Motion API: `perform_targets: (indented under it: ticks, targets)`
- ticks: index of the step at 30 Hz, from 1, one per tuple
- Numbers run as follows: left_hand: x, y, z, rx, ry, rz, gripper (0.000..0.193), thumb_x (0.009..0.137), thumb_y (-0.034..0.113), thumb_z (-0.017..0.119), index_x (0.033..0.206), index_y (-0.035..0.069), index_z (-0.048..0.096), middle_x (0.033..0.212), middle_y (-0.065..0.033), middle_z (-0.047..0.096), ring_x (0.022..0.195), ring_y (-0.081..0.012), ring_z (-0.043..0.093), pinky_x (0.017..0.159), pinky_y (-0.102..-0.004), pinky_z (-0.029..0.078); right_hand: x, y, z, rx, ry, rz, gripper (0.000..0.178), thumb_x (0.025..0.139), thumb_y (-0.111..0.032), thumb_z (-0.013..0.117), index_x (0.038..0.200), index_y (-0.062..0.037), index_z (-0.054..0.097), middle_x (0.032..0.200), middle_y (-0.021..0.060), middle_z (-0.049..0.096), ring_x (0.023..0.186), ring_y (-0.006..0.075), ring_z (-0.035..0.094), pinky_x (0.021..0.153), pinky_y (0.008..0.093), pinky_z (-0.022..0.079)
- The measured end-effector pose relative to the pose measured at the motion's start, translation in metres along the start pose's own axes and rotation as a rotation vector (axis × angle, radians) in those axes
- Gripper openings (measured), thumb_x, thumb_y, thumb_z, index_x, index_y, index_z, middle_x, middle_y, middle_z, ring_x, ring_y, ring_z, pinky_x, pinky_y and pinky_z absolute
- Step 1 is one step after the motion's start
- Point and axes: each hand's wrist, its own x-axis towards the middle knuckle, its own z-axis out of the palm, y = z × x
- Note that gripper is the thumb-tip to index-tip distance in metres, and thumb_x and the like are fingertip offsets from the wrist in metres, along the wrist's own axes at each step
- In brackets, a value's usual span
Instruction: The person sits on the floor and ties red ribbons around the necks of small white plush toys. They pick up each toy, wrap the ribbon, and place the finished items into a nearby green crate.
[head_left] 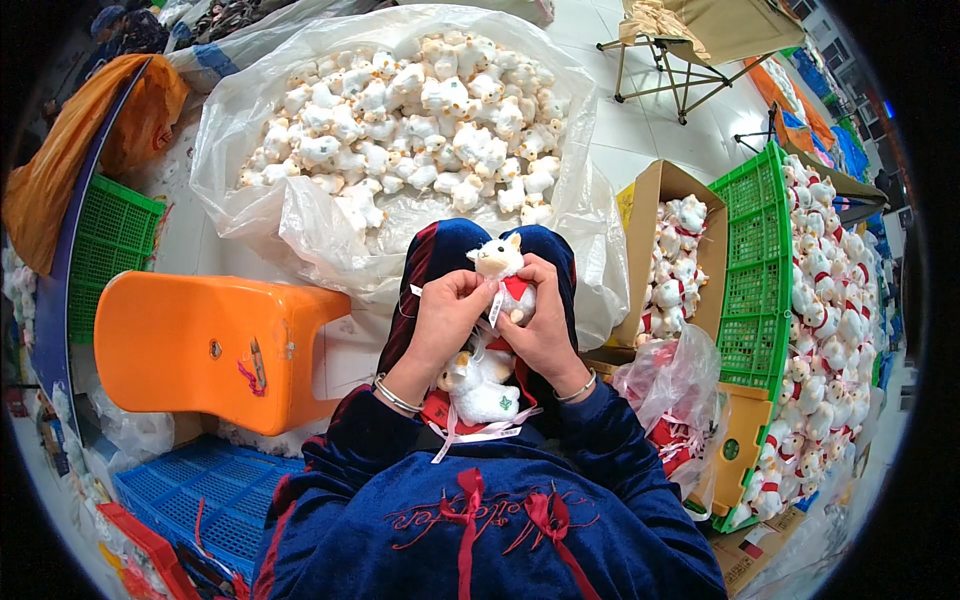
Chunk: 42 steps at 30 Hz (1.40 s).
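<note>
Both hands meet over the person's knees around a small white plush toy [500,262] with a red scarf. The left hand [445,312] pinches a white ribbon tag [495,308] at the toy's neck, while the right hand [540,320] is clasped around the toy's body from the right — head and ears stick up above the fingers. A second white plush toy [482,388] lies in the lap just near of the hands, on loose pale ribbons [480,432].

Far of the knees stands a big clear plastic bag [300,220] heaped with bare white toys. To the right, a cardboard box [650,200] and a green crate [755,290] hold toys already wearing red scarves. An orange plastic stool [190,345] sits on the left, with a blue crate [200,490] near of it.
</note>
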Motion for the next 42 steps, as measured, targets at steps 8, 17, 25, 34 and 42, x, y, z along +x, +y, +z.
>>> perform_targets:
  ticks: [8,17,25,34,42]
  targets:
    - [-0.001,-0.011,0.005,-0.006,0.010,0.065,0.016,0.098,0.014,0.069,0.096,-0.001,0.070,0.083,-0.0005,0.070,0.072,-0.0032,0.060,0.062,-0.0204,0.048,0.002,-0.001,0.009,-0.070,0.058,-0.024,0.057,0.077,-0.001,0.078,0.124,-0.0014,0.045,0.132,0.0231,0.048,0.123,0.0389,0.050,0.107,0.0415,0.039]
    - [-0.006,0.000,0.011,0.015,-0.018,0.052,0.015,0.096,0.012,0.070,0.101,-0.002,0.069,0.089,-0.0005,0.070,0.079,-0.0047,0.062,0.069,-0.0202,0.050,-0.002,-0.009,0.003,-0.101,0.070,0.155,0.065,0.079,-0.010,0.080,0.132,0.0008,0.045,0.126,0.0231,0.057,0.116,0.0385,0.061,0.099,0.0399,0.049]
    - [-0.012,-0.010,0.007,0.421,-0.243,0.403,0.060,0.083,0.009,0.074,0.138,0.002,0.052,0.132,-0.0113,0.054,0.114,-0.0142,0.059,0.086,-0.0279,0.054,-0.014,-0.005,-0.010,0.260,0.177,0.260,0.070,0.081,-0.009,0.074,0.142,0.0023,0.042,0.131,0.0139,0.056,0.120,0.0221,0.057,0.105,0.0358,0.047]
    - [-0.016,0.011,0.017,0.441,-0.200,0.267,0.057,0.081,0.010,0.076,0.133,0.003,0.056,0.114,-0.0128,0.066,0.104,-0.0261,0.068,0.094,-0.0354,0.053,-0.003,-0.019,-0.024,0.647,0.045,0.276,0.071,0.084,-0.009,0.076,0.144,0.0019,0.041,0.134,0.0120,0.056,0.121,0.0193,0.058,0.103,0.0336,0.047]
    - [-0.017,0.004,0.030,0.515,-0.051,0.491,0.060,0.080,0.013,0.079,0.134,0.001,0.054,0.123,-0.0188,0.062,0.109,-0.0313,0.066,0.094,-0.0384,0.053,0.010,-0.039,-0.017,0.410,0.157,0.324,0.051,0.088,-0.008,0.073,0.134,0.0024,0.051,0.119,0.0100,0.065,0.108,0.0153,0.063,0.093,0.0302,0.051]
